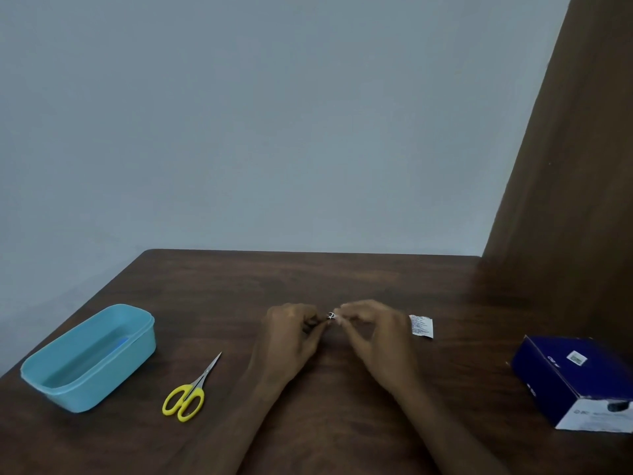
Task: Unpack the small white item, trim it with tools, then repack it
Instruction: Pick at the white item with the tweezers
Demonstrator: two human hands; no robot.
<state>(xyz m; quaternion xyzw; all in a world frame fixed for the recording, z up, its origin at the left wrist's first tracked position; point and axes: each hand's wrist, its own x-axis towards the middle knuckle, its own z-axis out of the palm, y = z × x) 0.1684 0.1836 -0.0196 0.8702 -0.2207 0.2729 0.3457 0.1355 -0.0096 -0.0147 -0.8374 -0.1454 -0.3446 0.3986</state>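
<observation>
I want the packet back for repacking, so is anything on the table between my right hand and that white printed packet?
Nothing visible. The white packet lies flat on the bare table just right of the right hand, with only wood between them. The blue box sits farther right, beyond the packet.

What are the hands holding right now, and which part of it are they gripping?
Both hands, left hand and right hand, pinch a tiny item between their fingertips, one from each side. It is too small to identify.

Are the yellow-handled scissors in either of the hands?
No, the yellow-handled scissors lie untouched on the brown table, left of both hands.
</observation>
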